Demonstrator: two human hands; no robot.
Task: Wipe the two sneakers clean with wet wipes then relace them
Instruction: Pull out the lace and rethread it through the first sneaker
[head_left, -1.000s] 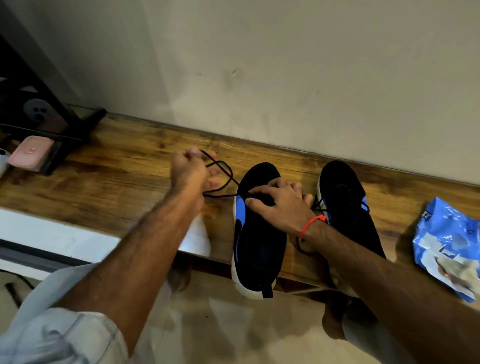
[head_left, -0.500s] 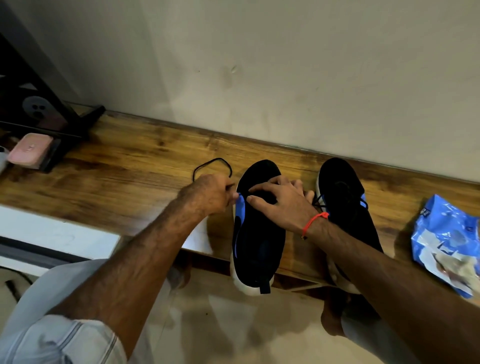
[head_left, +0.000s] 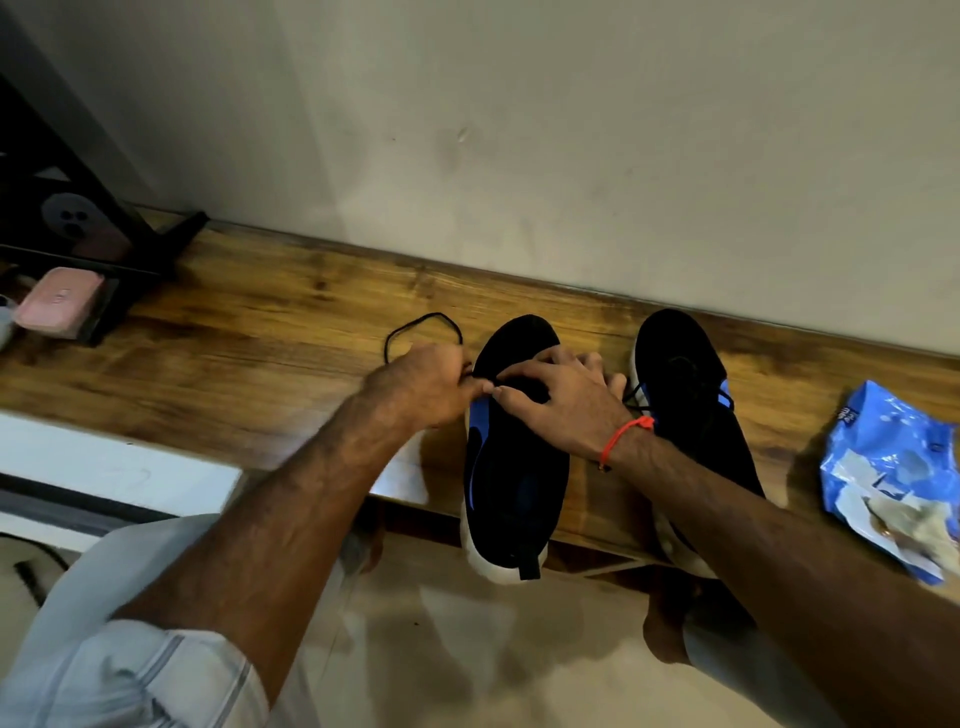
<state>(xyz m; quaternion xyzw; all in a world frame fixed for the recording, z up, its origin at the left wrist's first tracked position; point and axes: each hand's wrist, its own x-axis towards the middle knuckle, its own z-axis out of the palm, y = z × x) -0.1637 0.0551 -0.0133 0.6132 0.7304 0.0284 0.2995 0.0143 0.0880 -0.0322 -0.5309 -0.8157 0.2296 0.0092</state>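
Two black-and-blue sneakers sit toes-to-wall on the wooden shelf (head_left: 249, 364), heels over its front edge, the right sneaker (head_left: 691, 395) half hidden by the forearm. On the left sneaker (head_left: 514, 467), the left hand (head_left: 426, 384) pinches the black lace (head_left: 421, 325), and the right hand (head_left: 561, 405) presses down, fingers curled at the eyelets. The blue wipes pack (head_left: 888, 478) is cut off, print unreadable.

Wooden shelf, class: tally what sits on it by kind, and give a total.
Sneakers: 2 (left sneaker, right sneaker)
Loose black lace: 1
Blue wipes packet: 1
Pink case: 1
Total: 5
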